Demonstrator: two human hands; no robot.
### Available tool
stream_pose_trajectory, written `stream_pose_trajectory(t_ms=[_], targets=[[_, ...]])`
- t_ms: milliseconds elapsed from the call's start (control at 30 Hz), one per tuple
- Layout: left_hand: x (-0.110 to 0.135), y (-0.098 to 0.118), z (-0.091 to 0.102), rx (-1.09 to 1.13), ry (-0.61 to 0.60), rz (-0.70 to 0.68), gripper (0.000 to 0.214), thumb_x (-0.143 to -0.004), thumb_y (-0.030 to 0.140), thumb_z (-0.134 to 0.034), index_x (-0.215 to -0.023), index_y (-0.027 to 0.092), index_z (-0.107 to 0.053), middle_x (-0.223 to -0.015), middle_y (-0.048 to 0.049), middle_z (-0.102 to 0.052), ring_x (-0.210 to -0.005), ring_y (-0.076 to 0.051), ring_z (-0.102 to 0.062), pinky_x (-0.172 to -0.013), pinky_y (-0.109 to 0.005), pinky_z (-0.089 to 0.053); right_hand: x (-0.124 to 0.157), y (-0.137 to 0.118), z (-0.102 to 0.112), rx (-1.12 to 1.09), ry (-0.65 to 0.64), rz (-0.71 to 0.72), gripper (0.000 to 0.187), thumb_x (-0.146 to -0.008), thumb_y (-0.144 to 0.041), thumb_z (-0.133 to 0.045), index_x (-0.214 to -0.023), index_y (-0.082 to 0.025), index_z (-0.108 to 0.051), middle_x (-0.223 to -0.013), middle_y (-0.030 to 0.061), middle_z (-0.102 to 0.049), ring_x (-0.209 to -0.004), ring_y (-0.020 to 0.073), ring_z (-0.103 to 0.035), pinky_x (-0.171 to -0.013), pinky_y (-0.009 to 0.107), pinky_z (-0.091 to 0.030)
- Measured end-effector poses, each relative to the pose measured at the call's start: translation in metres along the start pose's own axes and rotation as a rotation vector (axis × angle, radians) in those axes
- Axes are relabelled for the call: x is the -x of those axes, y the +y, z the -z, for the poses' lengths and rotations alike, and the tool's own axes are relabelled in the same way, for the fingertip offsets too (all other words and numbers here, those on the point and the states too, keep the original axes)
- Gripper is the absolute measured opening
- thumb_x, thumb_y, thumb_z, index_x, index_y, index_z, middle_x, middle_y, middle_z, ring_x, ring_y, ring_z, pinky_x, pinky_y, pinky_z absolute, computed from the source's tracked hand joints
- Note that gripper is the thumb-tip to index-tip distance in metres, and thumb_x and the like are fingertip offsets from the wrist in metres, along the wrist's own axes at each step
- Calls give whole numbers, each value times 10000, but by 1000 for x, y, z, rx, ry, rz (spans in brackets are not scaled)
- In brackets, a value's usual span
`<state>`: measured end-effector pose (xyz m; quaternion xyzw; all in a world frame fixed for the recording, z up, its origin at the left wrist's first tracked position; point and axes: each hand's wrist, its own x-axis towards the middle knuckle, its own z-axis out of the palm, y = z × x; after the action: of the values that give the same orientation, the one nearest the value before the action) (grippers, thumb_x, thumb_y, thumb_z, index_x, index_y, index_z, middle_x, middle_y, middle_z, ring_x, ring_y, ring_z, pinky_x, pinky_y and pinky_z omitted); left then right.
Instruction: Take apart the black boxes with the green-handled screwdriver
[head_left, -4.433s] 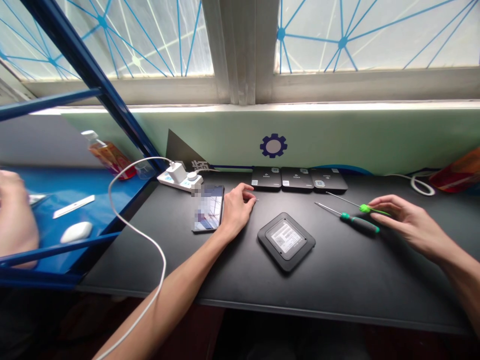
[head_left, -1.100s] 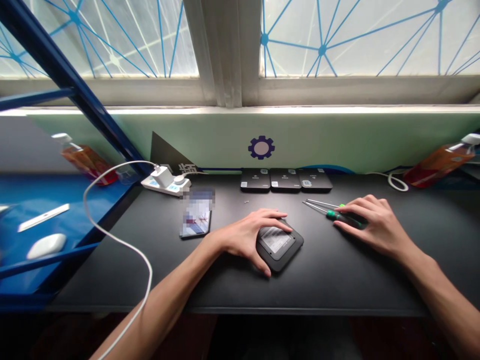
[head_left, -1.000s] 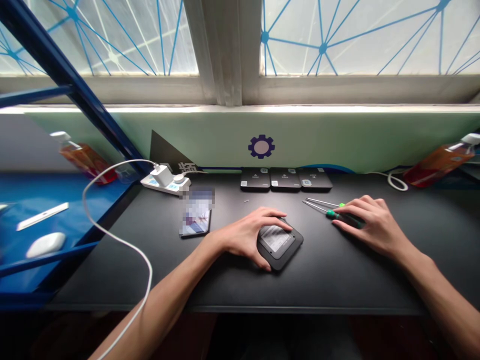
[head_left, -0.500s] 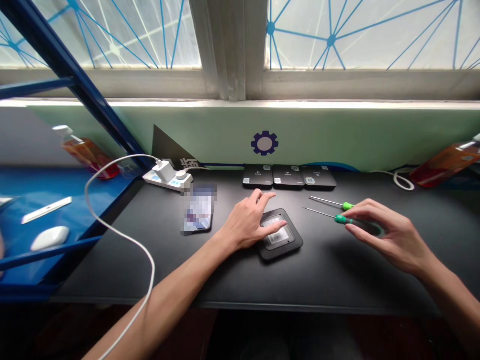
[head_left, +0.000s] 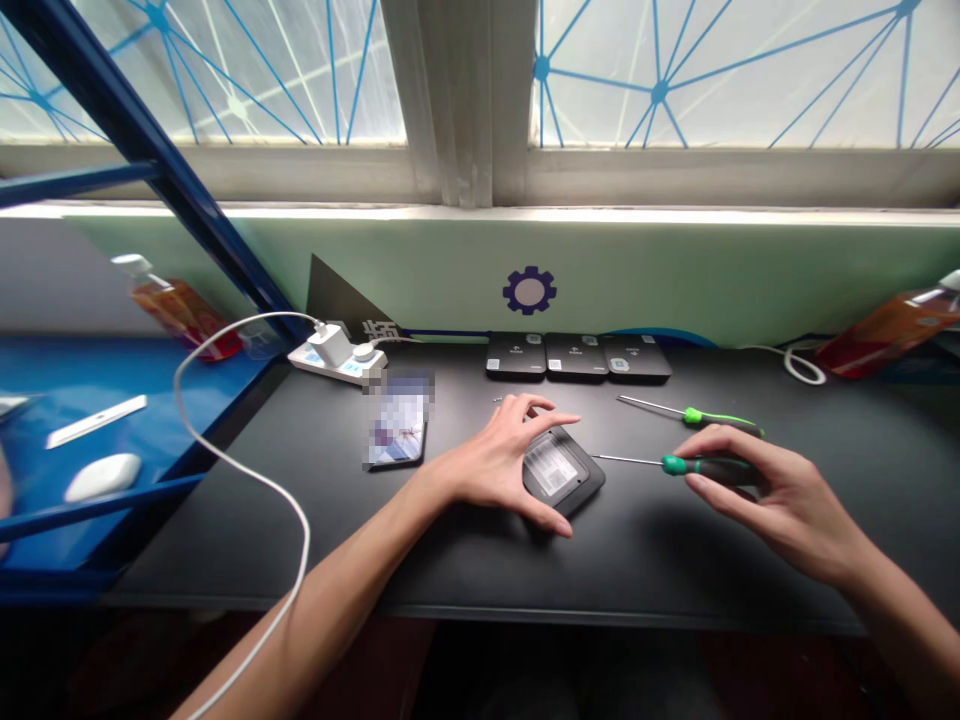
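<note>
My left hand (head_left: 504,455) spans a flat black plastic box (head_left: 581,487), thumb along its near edge and fingers at its far side. A pale printed label fills the recessed middle of the box. In my right hand (head_left: 787,505) is a screwdriver (head_left: 701,468) with a dark handle and green collar. Its thin shaft points left, the tip close to the box's right corner; contact I cannot tell. Behind it, a second screwdriver (head_left: 694,416) with a bright green and black handle lies on the table. Tiny screw-like bits (head_left: 497,400) lie beyond my left hand.
Three similar black boxes (head_left: 576,357) stand in a row against the wall. A phone (head_left: 397,425) lies left of my left hand, near a white power strip (head_left: 337,360). A white cable (head_left: 259,475) hangs over my left forearm. Bottles (head_left: 896,325) stand at both sides.
My left hand's thumb has moved off the label to the near edge, and the box has turned slightly. My right hand has come nearer with the screwdriver, its tip now closer to the box.
</note>
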<state>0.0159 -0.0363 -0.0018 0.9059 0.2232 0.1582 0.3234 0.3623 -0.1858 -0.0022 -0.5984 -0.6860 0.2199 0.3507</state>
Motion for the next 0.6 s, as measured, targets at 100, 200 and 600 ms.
stream_pose_trajectory(t_ms=[100,200,600], targets=[[1,2,-2,-81,27,39,1381,-565,680,-1069,-1740,293,-455,-1569,-204,-516,-1459,-473,-515,-1271,-722,-429,1,3,-1,-14,-7,-21,233,-1048,-475,-769,-1167,-275,-788,-1134,74,-801,-993,265,-784,-746,291,-633],[1,4,3,-27,-72,-53,1295,-644,497,-1043,-1757,313,-409,-1615,-171,-553,-1509,-472,-507,-1319,-690,-374,1,6,0,-7,-17,-3,239,-1051,-477,-769,-1169,-270,-787,-1158,85,-797,-1028,278,-782,-783,308,-635],[-2,6,-23,-158,74,-66,962,-765,509,-965,-1611,257,-583,-1643,-196,-559,-1472,-436,-539,-1269,-616,-434,-3,9,6,35,-31,-79,341,-1032,-569,-787,-1161,-253,-771,-1159,89,-760,-1003,281,-754,-705,312,-597]])
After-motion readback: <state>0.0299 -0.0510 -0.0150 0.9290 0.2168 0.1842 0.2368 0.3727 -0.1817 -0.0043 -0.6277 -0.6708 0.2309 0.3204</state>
